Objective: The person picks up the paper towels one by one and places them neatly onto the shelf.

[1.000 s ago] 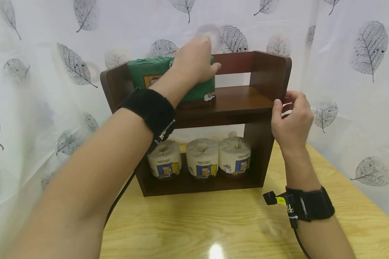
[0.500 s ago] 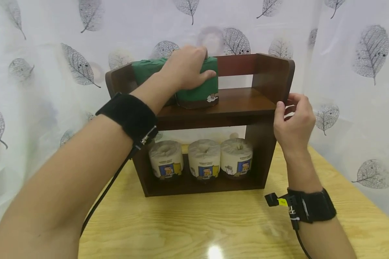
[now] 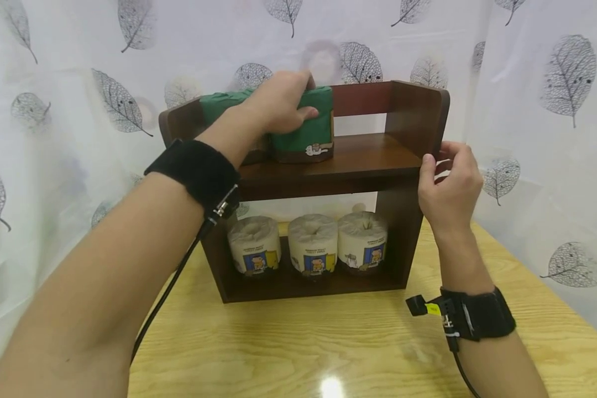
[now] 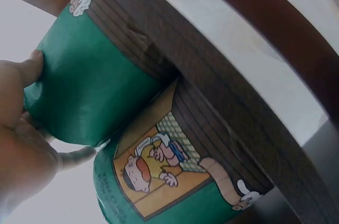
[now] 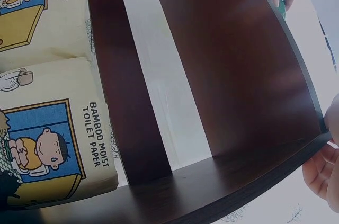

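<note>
In the head view my left hand [image 3: 278, 102] grips a green-wrapped toilet roll [image 3: 298, 142] from above on the upper board of a dark wooden shelf [image 3: 358, 172]. The left wrist view shows its thumb and a finger on that green roll [image 4: 90, 75]. Pressed up beside it is another green roll [image 4: 164, 181] with a cartoon figure facing out; my left arm partly covers this neighbour in the head view. My right hand [image 3: 450, 185] holds the shelf's right side panel, thumb at the front edge and fingers behind.
Three cream toilet rolls, left [image 3: 254, 246], middle [image 3: 312, 246] and right [image 3: 362, 243], stand in the lower compartment. The shelf stands on a light wood table [image 3: 278, 342]. A leaf-patterned curtain [image 3: 527, 166] hangs close behind and at both sides.
My left hand came down onto the green roll and shifted left. The roll has turned: its white animal picture slid left and an orange panel edge shows at right. My right hand stayed put.
</note>
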Motion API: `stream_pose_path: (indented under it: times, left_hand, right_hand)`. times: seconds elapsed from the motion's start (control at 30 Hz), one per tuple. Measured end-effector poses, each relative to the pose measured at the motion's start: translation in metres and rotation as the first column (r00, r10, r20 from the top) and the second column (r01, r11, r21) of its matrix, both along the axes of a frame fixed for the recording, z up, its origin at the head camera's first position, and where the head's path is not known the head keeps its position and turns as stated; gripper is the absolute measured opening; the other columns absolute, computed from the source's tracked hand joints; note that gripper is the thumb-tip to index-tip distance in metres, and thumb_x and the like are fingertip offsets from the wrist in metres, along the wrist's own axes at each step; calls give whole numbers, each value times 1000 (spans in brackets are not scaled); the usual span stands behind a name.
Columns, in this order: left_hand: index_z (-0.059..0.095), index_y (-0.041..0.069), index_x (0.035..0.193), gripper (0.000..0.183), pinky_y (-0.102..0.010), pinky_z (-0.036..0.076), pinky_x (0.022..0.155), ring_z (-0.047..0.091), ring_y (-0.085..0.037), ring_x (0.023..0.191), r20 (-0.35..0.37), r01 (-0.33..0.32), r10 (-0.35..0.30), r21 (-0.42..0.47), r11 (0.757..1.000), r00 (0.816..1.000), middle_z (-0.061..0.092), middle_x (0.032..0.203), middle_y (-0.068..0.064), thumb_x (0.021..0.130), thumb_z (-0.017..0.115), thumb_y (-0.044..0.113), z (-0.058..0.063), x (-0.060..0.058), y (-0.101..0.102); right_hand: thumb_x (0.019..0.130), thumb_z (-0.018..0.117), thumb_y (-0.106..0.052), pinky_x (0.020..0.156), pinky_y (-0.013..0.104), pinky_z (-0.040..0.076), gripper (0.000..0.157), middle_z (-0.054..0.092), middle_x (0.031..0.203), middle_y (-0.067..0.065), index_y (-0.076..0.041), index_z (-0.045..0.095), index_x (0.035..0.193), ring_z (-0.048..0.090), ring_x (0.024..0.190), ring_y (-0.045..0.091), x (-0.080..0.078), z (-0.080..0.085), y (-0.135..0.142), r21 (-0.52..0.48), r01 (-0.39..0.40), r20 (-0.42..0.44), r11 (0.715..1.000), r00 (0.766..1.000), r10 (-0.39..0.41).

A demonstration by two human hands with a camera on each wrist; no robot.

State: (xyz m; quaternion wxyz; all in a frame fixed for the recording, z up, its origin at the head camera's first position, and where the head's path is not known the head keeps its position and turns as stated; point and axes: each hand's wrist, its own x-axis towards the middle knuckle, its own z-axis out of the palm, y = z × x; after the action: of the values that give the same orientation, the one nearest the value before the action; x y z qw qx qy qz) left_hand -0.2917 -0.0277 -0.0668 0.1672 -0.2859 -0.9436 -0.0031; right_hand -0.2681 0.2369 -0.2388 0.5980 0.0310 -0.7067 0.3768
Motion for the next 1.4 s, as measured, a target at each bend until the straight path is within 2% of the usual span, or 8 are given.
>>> stream_pose_path:
  times: [0.2, 0.43, 0.6, 0.8, 0.97, 1.1, 1.2, 1.4]
  left_hand:
    - [33, 10, 138, 47, -34, 38, 97, 42, -22, 120, 19, 16, -16, 4, 1000, 1000, 44, 133, -10, 96, 46, 27, 2, -5, -8]
    - [33, 14, 139, 44, -37, 41, 94, 44, -22, 117, 5, -44, 44, -30, 999, 999, 46, 132, -9, 97, 44, 18, 4, -7, -13]
    - [27, 12, 141, 51, -48, 30, 101, 40, -26, 121, -10, -126, 125, -58, 990, 992, 44, 134, -9, 94, 34, 32, 4, -4, -2]
    - [3, 9, 148, 87, -69, 6, 101, 19, -37, 134, -161, -355, 332, -146, 923, 930, 22, 150, -12, 88, 11, 71, 1, 4, 32]
    - [19, 7, 146, 87, -74, 5, 97, 26, -42, 130, -249, -441, 393, -182, 879, 885, 37, 142, -15, 87, 12, 72, -2, 4, 45]
    - [47, 11, 125, 67, -75, 8, 96, 41, -38, 120, -284, -423, 361, -200, 884, 889, 55, 115, -10, 91, 27, 65, -6, 0, 45]
    - [51, 13, 107, 52, -74, 9, 97, 47, -35, 113, -288, -399, 334, -208, 893, 897, 54, 98, -5, 91, 37, 60, -8, -2, 42]
    - [50, 12, 114, 50, -73, 10, 98, 44, -34, 117, -206, -363, 323, -197, 911, 924, 53, 102, -6, 91, 43, 56, -3, -3, 41]
  right_hand:
    - [86, 55, -24, 60, 13, 38, 29, 62, 92, 11, -3, 58, 107, 55, 72, 16, 0, -1, 0, 8, -2, 2, 1000, 1000, 2]
    - [86, 55, -22, 61, 12, 37, 29, 62, 91, 12, -1, 58, 106, 56, 71, 18, 1, 0, -2, 7, -1, -6, 1000, 1000, 1]
    - [86, 55, -22, 61, 12, 36, 29, 62, 91, 12, -1, 58, 106, 56, 72, 19, 3, 0, -2, 13, 1, -7, 1000, 1000, -1]
    - [86, 54, -20, 61, 12, 36, 29, 61, 91, 15, 1, 58, 106, 56, 73, 21, 6, 1, -4, 0, 12, -5, 1000, 1000, -12]
    - [86, 55, -24, 61, 12, 37, 31, 62, 91, 12, -1, 58, 106, 56, 73, 17, 3, 0, -2, 6, 1, -10, 1000, 1000, -1]
    - [86, 54, -26, 60, 13, 38, 30, 62, 89, 10, -3, 59, 105, 55, 71, 14, 2, 0, -1, 24, -5, -35, 1000, 999, 6]
    - [86, 53, -26, 60, 12, 39, 29, 61, 88, 10, -3, 59, 104, 55, 70, 15, 2, 0, -1, 32, -7, -43, 999, 999, 9]
    - [86, 55, -22, 60, 12, 37, 29, 61, 89, 12, -1, 59, 105, 55, 71, 17, 3, 1, -2, -4, -4, -16, 1000, 1000, 4]
